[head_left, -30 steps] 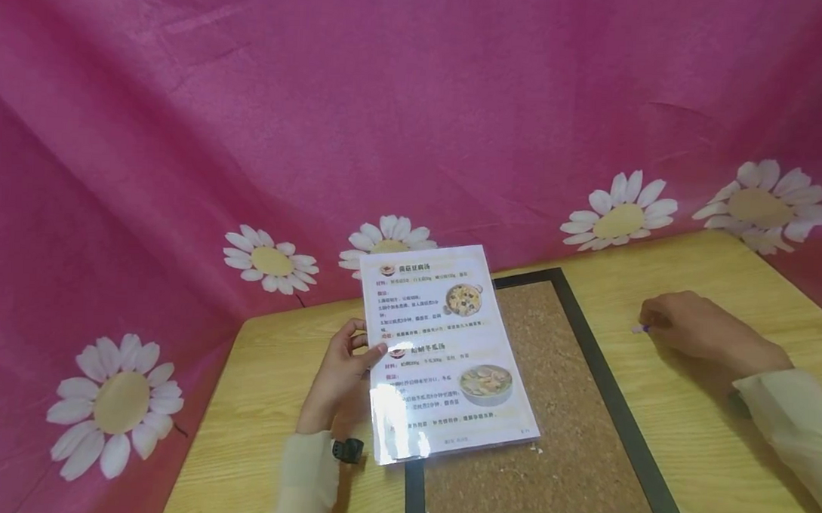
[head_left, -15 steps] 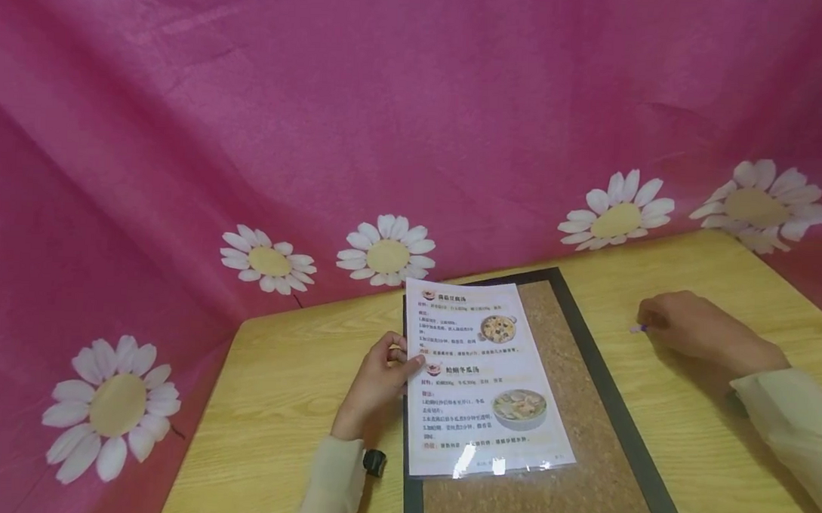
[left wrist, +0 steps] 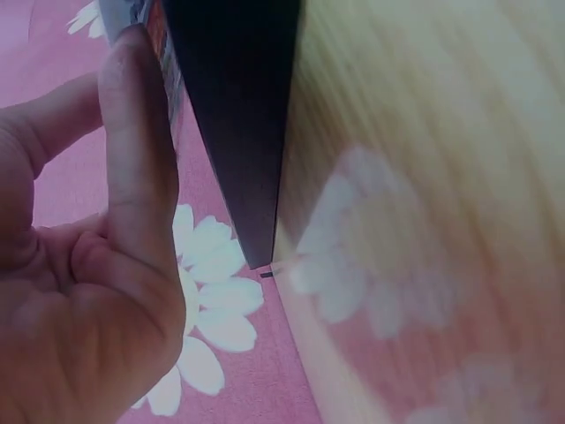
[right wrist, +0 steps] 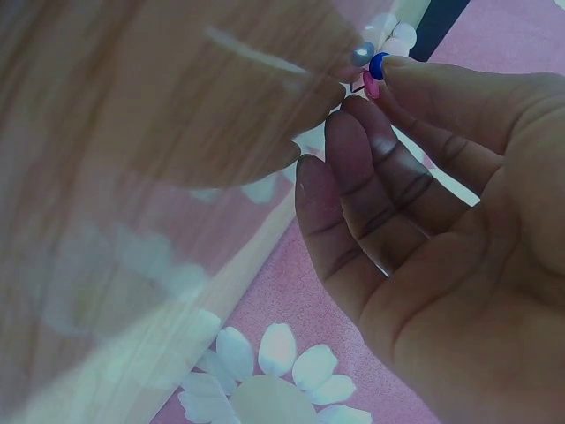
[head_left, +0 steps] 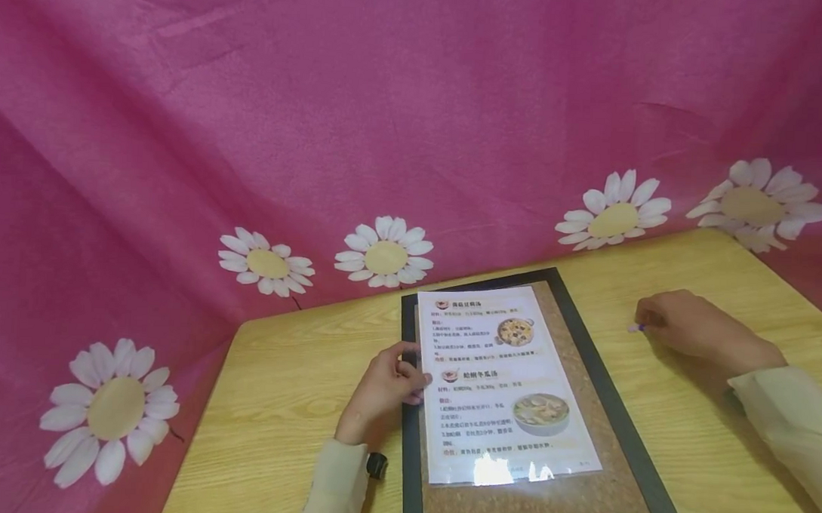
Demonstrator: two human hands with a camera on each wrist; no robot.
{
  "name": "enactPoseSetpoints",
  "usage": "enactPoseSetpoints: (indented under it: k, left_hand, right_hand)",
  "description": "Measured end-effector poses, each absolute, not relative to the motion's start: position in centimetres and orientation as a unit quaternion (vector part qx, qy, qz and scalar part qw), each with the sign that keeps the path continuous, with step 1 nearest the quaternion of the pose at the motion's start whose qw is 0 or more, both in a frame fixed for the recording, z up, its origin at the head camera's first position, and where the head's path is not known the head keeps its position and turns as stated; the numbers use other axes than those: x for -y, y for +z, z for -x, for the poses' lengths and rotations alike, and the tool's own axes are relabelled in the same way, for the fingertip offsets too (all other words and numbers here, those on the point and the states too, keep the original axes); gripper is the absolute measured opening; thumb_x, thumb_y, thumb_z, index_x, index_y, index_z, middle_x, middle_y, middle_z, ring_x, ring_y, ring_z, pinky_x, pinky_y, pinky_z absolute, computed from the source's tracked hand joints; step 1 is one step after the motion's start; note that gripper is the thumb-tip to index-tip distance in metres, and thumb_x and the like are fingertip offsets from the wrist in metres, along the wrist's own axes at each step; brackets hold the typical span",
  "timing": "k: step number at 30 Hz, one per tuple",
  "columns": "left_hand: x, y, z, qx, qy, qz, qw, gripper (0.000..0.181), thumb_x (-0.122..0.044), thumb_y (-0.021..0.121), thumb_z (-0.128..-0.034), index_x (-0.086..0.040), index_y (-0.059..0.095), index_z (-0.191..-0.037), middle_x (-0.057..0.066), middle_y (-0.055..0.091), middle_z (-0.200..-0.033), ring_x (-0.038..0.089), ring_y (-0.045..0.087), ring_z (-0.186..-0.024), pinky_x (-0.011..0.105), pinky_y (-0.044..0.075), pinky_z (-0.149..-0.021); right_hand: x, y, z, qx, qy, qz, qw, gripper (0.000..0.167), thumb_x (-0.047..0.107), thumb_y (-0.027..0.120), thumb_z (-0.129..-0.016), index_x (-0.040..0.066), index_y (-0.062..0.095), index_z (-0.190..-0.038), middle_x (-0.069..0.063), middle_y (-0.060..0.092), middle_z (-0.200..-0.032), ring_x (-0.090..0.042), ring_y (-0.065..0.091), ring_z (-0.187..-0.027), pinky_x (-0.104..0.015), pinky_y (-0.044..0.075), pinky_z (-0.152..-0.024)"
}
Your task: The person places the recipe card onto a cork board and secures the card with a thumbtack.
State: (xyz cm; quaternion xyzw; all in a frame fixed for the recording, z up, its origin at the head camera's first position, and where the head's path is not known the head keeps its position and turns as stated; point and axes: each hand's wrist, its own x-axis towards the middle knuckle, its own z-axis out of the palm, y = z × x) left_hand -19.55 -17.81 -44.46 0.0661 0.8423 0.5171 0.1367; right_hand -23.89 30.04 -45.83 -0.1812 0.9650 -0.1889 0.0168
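The sheet (head_left: 508, 396) is laid over the cork board (head_left: 545, 506), with bare cork left showing at 3 and 6 o'clock. Its 9 o'clock edge is pinched narrowly between the thumb and fingers of the left hand (head_left: 382, 387). Placing is judged nearly done, though whether the sheet lies fully flat cannot be told. No pin is seen through any corner, so fastening appears not begun. At 2 o'clock from the sheet, the right hand (head_left: 711, 327) is held low over the table (head_left: 278, 373), its fingers drawn close together around a blue pin (right wrist: 379, 65) and a pink pin (right wrist: 371, 85); whether either is gripped cannot be told.
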Motion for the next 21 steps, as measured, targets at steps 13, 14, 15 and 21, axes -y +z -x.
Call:
enactPoseSetpoints:
  k: [13,14,15,21]
  left_hand:
    - [17.0,-44.3,19.0,-0.861,0.477,-0.069,0.160,0.068,-0.006,0.077,-0.0931,-0.003,0.044,-0.152,0.011,0.071,-0.085,0.014,0.068,-0.066,0.027,0.061,-0.065]
    - [17.0,-44.3,19.0,-0.862,0.475,-0.069,0.163,0.069,-0.007,0.077,-0.0932,-0.003,0.043,-0.153,0.010,0.071,-0.085,0.014,0.068,-0.066,0.027,0.061,-0.065]
    - [17.0,-44.3,19.0,-0.861,0.475,-0.070,0.166,0.069,-0.006,0.077,-0.0931,-0.002,0.043,-0.153,0.010,0.071,-0.085,0.014,0.068,-0.066,0.027,0.061,-0.065]
    - [16.7,-44.3,19.0,-0.862,0.467,-0.077,0.178,0.073,-0.005,0.077,-0.0925,0.000,0.040,-0.155,0.010,0.072,-0.083,0.014,0.068,-0.063,0.028,0.061,-0.062]
  right_hand:
    - [-29.9,-45.9,24.2,-0.966,-0.186,0.179,0.017,0.005,0.006,0.073,-0.091,0.008,0.073,-0.095,0.000,0.072,-0.090,-0.018,0.062,-0.084,-0.047,0.054,-0.080]
    - [-29.9,-45.9,24.2,-0.966,-0.186,0.178,0.017,0.005,0.006,0.073,-0.091,0.008,0.073,-0.095,0.000,0.072,-0.090,-0.017,0.062,-0.084,-0.046,0.054,-0.080]
    - [-29.9,-45.9,24.2,-0.966,-0.187,0.177,0.019,0.005,0.007,0.073,-0.091,0.008,0.073,-0.095,0.000,0.072,-0.090,-0.017,0.061,-0.084,-0.046,0.054,-0.080]
    - [-29.8,-45.7,24.1,-0.967,-0.184,0.177,0.022,0.006,0.006,0.072,-0.091,0.010,0.073,-0.095,0.000,0.071,-0.090,-0.017,0.061,-0.084,-0.045,0.053,-0.080]
